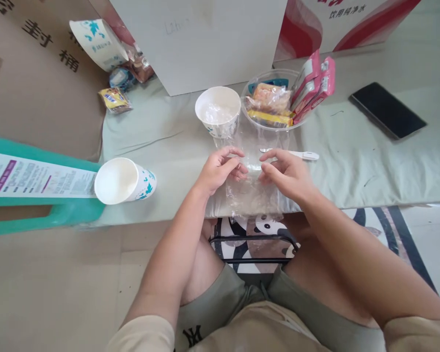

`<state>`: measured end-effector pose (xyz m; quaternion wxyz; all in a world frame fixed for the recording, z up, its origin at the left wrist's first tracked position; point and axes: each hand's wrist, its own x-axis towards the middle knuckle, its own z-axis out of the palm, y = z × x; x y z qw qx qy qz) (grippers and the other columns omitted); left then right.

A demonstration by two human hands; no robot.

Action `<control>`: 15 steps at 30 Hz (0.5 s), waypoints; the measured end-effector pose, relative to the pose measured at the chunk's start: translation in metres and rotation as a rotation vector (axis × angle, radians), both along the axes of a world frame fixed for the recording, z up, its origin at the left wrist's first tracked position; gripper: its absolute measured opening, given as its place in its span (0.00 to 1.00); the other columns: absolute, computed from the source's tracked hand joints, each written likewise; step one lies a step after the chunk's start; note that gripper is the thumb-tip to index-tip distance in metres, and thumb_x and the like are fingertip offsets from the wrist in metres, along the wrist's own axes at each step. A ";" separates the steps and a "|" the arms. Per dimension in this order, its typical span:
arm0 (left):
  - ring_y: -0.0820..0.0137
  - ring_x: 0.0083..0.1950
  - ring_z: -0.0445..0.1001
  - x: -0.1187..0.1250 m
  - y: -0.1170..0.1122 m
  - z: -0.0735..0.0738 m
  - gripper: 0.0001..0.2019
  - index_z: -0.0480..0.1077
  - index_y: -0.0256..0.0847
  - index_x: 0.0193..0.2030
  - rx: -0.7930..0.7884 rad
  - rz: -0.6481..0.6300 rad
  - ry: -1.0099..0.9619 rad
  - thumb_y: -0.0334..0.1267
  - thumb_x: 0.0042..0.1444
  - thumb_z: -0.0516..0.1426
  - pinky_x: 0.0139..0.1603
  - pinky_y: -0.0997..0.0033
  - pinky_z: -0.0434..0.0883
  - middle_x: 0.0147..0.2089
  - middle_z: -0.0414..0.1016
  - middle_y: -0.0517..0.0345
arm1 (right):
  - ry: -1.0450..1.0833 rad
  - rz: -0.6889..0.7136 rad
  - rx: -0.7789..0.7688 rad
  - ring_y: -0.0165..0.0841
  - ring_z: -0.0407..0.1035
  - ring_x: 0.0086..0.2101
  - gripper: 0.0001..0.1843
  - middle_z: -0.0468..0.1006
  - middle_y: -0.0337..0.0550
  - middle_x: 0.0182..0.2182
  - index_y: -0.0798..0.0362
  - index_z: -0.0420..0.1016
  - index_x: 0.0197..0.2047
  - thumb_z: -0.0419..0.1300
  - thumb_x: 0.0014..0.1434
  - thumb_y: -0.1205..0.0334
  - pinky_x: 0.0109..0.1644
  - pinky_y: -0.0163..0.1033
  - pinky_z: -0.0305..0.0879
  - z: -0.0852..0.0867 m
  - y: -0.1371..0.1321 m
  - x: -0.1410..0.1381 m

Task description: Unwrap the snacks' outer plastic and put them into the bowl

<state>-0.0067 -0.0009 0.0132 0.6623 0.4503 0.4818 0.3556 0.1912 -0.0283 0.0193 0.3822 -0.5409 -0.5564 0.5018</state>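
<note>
Leftmost, one cardboard box (40, 98) runs out of view, and below it one green handled object (75, 209), also cut off, carries a printed label. Near the box are a first paper cup (100, 46), a yellow packet (115, 99), a blue packet (121, 78) and some brown wrapping (141, 66) too jumbled to count. A second paper cup (124, 181) stands near the table edge; a third paper cup (218, 112) sits further in, beyond the left hand (222, 168), with a white box (212, 44) behind it.

Both hands face each other over one clear plastic bag (253, 193), which lies between and under them, its near end reaching the table edge — so transparent that its outline is hard to follow. The left fingers curl with thumb near forefinger; the right hand (288, 173) has thumb and forefinger slightly apart. Whether either pinches the plastic, I cannot tell.

Beyond them, one clear bowl (251, 117) holds two pink packets (311, 85) among other snacks, partly overlapping. One white knife (306, 155) is partly hidden behind the right fingers. Furthest right lies one black phone (388, 110).
</note>
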 end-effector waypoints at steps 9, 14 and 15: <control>0.75 0.18 0.70 -0.012 0.001 0.000 0.16 0.74 0.45 0.45 0.067 0.027 -0.044 0.46 0.52 0.66 0.20 0.75 0.67 0.21 0.71 0.68 | 0.122 0.069 0.001 0.33 0.76 0.22 0.20 0.83 0.38 0.31 0.45 0.71 0.59 0.52 0.64 0.60 0.23 0.38 0.70 -0.028 0.011 0.003; 0.74 0.24 0.73 -0.018 0.002 0.003 0.15 0.77 0.44 0.38 0.070 -0.016 -0.146 0.48 0.46 0.71 0.28 0.71 0.74 0.27 0.74 0.63 | 0.054 -0.029 0.218 0.31 0.78 0.29 0.20 0.79 0.48 0.57 0.48 0.77 0.47 0.53 0.55 0.69 0.25 0.38 0.72 -0.037 0.017 0.008; 0.72 0.26 0.76 -0.019 0.001 0.004 0.17 0.78 0.44 0.37 0.033 -0.063 -0.172 0.52 0.46 0.71 0.31 0.68 0.76 0.29 0.77 0.61 | 0.031 -0.051 0.274 0.34 0.79 0.34 0.14 0.78 0.48 0.57 0.49 0.77 0.40 0.53 0.55 0.69 0.28 0.39 0.74 -0.037 0.017 0.010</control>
